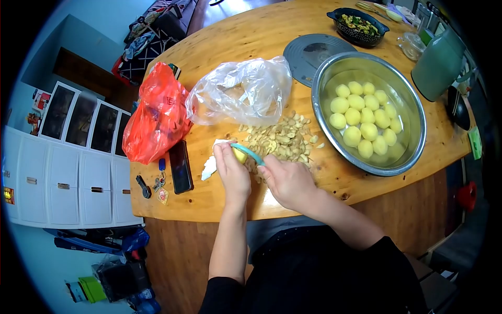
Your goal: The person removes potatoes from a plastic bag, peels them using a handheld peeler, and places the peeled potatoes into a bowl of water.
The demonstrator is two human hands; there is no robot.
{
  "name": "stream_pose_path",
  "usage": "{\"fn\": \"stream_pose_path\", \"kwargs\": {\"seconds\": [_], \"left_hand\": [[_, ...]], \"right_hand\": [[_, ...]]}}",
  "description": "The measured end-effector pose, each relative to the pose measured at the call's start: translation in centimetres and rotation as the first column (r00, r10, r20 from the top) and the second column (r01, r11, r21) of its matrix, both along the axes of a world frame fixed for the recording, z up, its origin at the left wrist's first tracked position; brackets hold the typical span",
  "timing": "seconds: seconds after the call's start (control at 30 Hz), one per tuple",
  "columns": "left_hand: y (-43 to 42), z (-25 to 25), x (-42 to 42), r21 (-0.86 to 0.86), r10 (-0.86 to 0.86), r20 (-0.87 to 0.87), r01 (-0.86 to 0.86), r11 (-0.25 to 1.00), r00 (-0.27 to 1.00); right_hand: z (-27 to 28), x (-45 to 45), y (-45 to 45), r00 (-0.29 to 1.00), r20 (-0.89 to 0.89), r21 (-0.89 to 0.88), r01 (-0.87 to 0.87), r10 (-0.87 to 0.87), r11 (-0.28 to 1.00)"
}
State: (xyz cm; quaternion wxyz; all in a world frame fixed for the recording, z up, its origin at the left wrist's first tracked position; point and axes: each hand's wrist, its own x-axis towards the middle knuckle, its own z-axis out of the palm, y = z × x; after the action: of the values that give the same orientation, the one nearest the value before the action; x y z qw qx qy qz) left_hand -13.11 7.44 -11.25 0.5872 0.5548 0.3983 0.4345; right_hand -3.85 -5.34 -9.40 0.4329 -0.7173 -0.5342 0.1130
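Note:
My left hand (231, 171) is closed round a yellow peeled-looking potato (240, 155), which shows between the fingers. In my right hand (286, 180) is a teal peeler (250, 152), its far end against the potato. Just beyond and under my hands lies a heap of brown peelings (280, 139) on the wooden table. A crumpled white tissue (209, 167) is by my left hand. To the right, a large metal bowl (414, 141) holds water and several peeled potatoes (367, 115).
Behind my hands are a clear plastic bag (243, 91) and a red bag (159, 115). A phone (180, 167), keys (158, 183) and a watch (142, 187) lie left. A grey mat (314, 49), a food dish (358, 27) and a green jug (438, 65) stand beyond.

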Motion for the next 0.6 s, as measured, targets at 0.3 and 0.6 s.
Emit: {"fn": "stream_pose_path", "kwargs": {"seconds": [0.3, 0.6], "left_hand": [[-0.2, 2.3, 0.0, -0.390, -0.079, 0.355, 0.225, 0.893, 0.931], [0.7, 0.9, 0.3, -0.607, 0.030, 0.510, 0.335, 0.721, 0.860]], "right_hand": [[-0.8, 1.7, 0.5, 0.981, -0.188, -0.065, 0.033, -0.045, 0.997], [0.0, 0.5, 0.1, 0.991, -0.134, -0.002, 0.028, -0.028, 1.000]]}}
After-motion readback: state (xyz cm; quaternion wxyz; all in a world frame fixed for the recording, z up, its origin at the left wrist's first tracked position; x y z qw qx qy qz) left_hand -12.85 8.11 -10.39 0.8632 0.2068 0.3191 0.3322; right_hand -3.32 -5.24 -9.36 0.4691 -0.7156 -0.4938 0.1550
